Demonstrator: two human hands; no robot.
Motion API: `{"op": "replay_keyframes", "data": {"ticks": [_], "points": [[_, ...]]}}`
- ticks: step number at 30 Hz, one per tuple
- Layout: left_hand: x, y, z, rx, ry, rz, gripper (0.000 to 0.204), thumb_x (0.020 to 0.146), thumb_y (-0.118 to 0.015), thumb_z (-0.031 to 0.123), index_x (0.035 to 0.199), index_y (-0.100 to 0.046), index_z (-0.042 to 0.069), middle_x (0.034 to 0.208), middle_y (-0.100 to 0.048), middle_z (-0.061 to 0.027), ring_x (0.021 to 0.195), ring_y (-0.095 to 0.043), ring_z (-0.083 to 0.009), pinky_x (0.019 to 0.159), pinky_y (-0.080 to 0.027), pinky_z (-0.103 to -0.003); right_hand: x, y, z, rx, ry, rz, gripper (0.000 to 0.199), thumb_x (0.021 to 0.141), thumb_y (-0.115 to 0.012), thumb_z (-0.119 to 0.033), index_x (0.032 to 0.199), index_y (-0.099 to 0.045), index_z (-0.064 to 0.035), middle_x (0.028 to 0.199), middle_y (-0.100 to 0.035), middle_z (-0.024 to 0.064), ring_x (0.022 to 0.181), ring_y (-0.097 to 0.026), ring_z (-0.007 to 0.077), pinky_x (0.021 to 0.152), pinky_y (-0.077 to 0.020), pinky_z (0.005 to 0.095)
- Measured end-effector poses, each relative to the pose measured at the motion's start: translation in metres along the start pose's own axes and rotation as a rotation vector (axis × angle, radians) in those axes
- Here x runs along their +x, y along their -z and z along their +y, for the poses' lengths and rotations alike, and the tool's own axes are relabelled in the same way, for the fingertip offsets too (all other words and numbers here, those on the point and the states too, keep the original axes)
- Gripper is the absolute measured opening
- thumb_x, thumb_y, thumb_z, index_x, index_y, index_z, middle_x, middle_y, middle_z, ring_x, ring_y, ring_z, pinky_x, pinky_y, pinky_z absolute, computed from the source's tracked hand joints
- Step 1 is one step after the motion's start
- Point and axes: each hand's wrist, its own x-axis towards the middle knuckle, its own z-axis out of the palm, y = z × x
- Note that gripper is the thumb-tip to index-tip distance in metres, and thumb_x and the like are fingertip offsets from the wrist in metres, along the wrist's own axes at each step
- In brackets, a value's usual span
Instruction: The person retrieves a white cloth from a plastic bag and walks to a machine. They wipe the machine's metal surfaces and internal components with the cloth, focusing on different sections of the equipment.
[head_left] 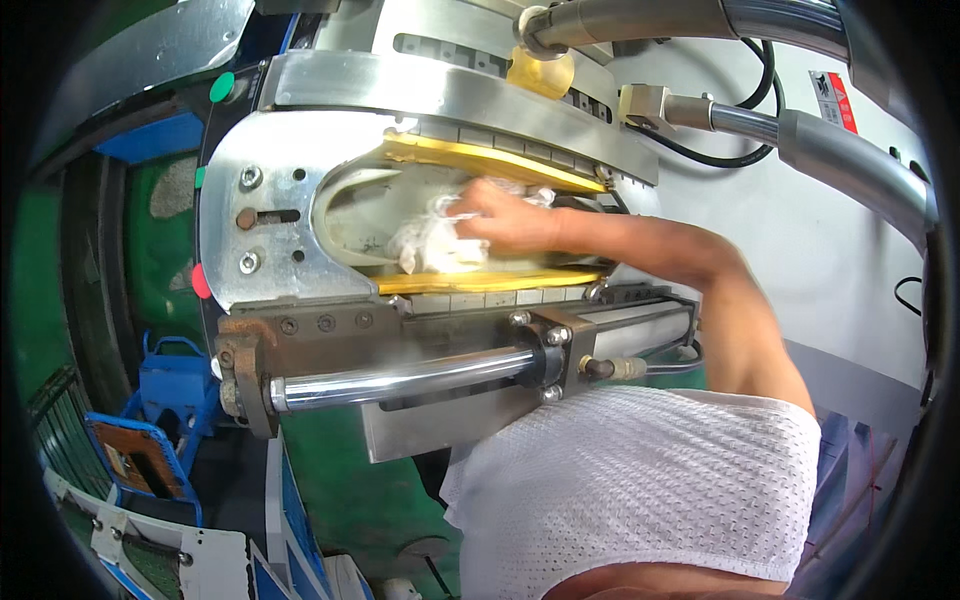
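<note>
My right hand (508, 218) reaches in from the right, its fingers closed on a crumpled white cloth (440, 240). Hand and cloth rest inside a long rounded recess (350, 215) of a metal machine, apparently touching its pale grey surface. Some motion blur softens the hand, and part of the cloth hides beneath it. Yellow strips (480, 284) run along the near and far sides of the recess, with small metal blocks behind them. At the recess's left end lies a silvery plate (275, 215) with bolts and a slot. My left hand is out of the picture.
A chromed piston rod (400, 380) runs along the machine's near side. Thick metal cylinders (850, 160) and black hoses hang at the upper right. Green (222, 87) and red (201, 281) round buttons sit on the left edge. A blue cart (170, 400) stands lower left.
</note>
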Motion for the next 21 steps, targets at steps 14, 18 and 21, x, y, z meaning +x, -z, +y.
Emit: {"op": "replay_keyframes", "data": {"ticks": [14,18,21], "points": [[-0.008,0.006,-0.003,0.077,0.021,0.023,0.018,0.097,-0.056,0.008,0.111,-0.058,-0.002,0.11,-0.062,-0.0165,0.095,-0.063,-0.0307,0.083,-0.052,-0.04,0.016,0.047,-0.057,0.323,-0.252,-0.083,0.027,0.088,-0.071,-0.016,0.112,-0.065,-0.0032,0.114,-0.062,0.0162,0.105,-0.059,0.0295,0.091,-0.0491,0.0396],[-0.025,0.005,-0.017,-0.121,0.093,0.08,0.02,0.094,-0.06,0.011,0.109,-0.059,-0.002,0.109,-0.062,-0.0168,0.098,-0.063,-0.0334,0.088,-0.051,-0.044,0.097,0.06,-0.091,0.713,-0.738,-0.295,0.044,0.095,-0.064,-0.041,0.119,-0.065,-0.0041,0.09,-0.065,0.0065,0.082,-0.058,0.0167,0.071,-0.0496,0.0338],[-0.04,0.008,-0.026,-0.103,0.192,-0.079,0.034,0.098,-0.053,0.001,0.132,-0.05,-0.001,0.13,-0.056,-0.0174,0.116,-0.058,-0.0306,0.095,-0.051,-0.038,0.079,0.039,-0.087,0.62,-0.665,-0.139,0.053,0.095,-0.061,-0.049,0.123,-0.063,-0.0046,0.087,-0.061,0.0076,0.085,-0.056,0.0157,0.078,-0.0485,0.0347]]}}
